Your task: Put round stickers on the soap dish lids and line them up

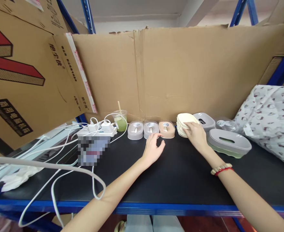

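Observation:
My left hand (154,147) hovers over the black mat with its thumb and fingers apart, holding nothing. Just beyond its fingertips stand a grey lidded box (151,129) and a peach lidded box (167,129); another grey lidded box (135,130) is to their left. Each has a clear cover with a round label. With fingers and thumb, my right hand (195,133) grips the right side of a cream dish (186,118) at the top of a stack of similar dishes. Part of the stack is hidden by this hand.
Grey oval containers (229,140) lie right of the stack, beside a patterned bag (275,119). Toward the left are a cup of green drink (121,122), a power strip (108,130) and looping white cables (59,167). A cardboard wall (192,71) closes the back.

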Tool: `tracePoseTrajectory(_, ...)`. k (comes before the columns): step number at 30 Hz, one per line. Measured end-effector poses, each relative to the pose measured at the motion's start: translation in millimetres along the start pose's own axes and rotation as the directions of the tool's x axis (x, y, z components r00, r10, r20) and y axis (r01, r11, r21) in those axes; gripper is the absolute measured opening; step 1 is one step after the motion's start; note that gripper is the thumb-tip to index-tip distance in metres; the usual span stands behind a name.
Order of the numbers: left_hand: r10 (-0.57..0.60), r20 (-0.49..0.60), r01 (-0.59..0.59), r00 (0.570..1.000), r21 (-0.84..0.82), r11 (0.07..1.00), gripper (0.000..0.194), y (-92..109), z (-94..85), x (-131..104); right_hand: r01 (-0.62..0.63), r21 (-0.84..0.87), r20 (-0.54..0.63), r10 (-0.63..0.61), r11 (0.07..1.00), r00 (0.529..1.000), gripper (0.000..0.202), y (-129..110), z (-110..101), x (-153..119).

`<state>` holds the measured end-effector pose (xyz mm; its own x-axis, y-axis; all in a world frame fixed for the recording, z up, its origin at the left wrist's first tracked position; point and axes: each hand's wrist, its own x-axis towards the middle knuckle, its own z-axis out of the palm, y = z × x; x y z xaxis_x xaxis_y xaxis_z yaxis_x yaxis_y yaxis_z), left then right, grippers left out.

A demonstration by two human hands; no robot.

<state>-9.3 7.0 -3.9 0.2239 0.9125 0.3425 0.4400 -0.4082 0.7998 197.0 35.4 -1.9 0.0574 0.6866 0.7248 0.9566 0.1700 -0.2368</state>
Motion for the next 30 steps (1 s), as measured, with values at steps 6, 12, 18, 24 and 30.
tracePoseTrajectory(6, -0.144, -0.06, 0.125, 0.988, -0.243, 0.962, 0.014, 5.9, -3.7, 3.8, -0.01, 0.034, -0.109, 0.013, 0.999, 0.994, 0.017, 1.8, -5.0, -0.6)
tracePoseTrajectory(12, -0.281, 0.023, 0.248, 0.96, -0.538, 0.806, 0.026, 13.0, -6.5, 6.6, 0.267, 0.211, -0.334, -0.187, 0.94, 0.924, 0.014, -19.6, -5.7, -1.9)
tracePoseTrajectory(18, -0.34, -0.036, 0.208, 0.94, -0.727, 0.655, 0.036, 11.0, -6.5, 8.8, 0.554, 0.505, -0.19, -0.541, 0.662, 0.819, 0.02, -70.6, -4.1, -25.0)
tracePoseTrajectory(24, -0.434, -0.194, 0.18, 0.88, -0.709, 0.682, 0.022, 6.6, -9.4, 10.8, 0.264, 0.252, 0.133, -0.304, 0.931, 0.943, 0.059, -54.0, -26.7, -7.9)
tracePoseTrajectory(30, -0.523, -0.085, 0.299, 0.848, -0.738, 0.605, 0.022, 11.7, -6.4, 7.7, -0.231, -0.516, 0.478, 0.501, 0.825, 0.722, 0.092, -6.3, -73.8, 17.8)
